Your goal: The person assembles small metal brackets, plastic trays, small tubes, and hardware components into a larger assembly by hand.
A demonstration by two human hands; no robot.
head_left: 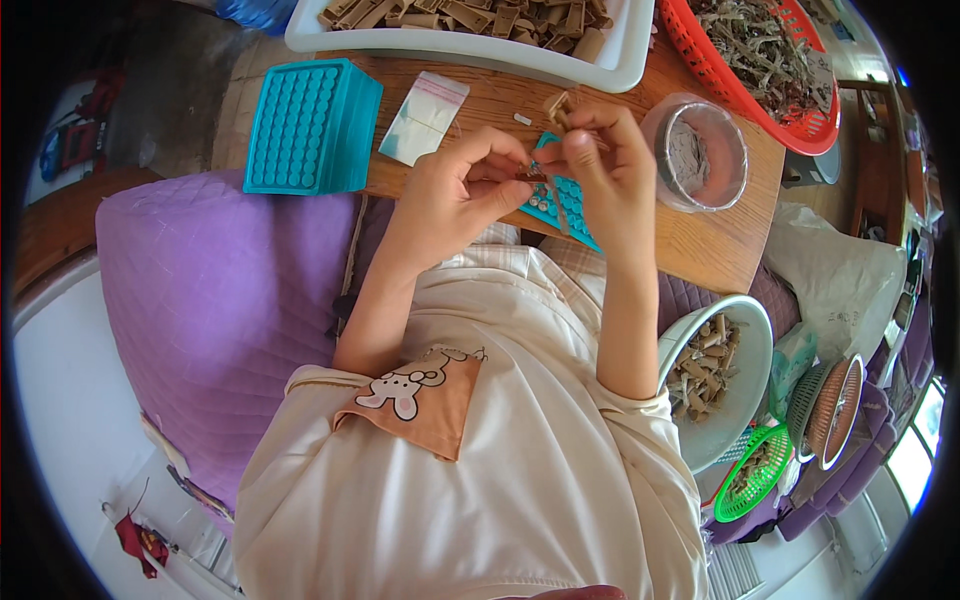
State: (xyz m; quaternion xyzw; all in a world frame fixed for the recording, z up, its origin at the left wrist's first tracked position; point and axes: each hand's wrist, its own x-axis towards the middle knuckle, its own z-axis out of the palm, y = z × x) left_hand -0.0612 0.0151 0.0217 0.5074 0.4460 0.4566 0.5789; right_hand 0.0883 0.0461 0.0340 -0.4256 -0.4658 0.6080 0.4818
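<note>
Over the table, my left hand [455, 195] is closed, thumb and forefinger pinching a small dark reddish-brown part [532, 177]. My right hand [608, 165] is close beside it, its fingers closed around a small tan plastic piece [558, 108] that sticks up past the forefinger. A thin greyish strip [558, 208] hangs down between the hands; which hand has it I cannot tell. Below the fingers lies a teal tray [575, 200] with round pockets, partly hidden by my hands. Several small silvery round parts [541, 204] sit on it.
A stack of teal trays [310, 125] stands left beside a clear packet [425, 118]. Behind is a white bin [470, 42] of tan parts. To the right are a round tub [735, 155], a red basket [810, 135] of strips and, lower, a basin [755, 390] of tan pieces.
</note>
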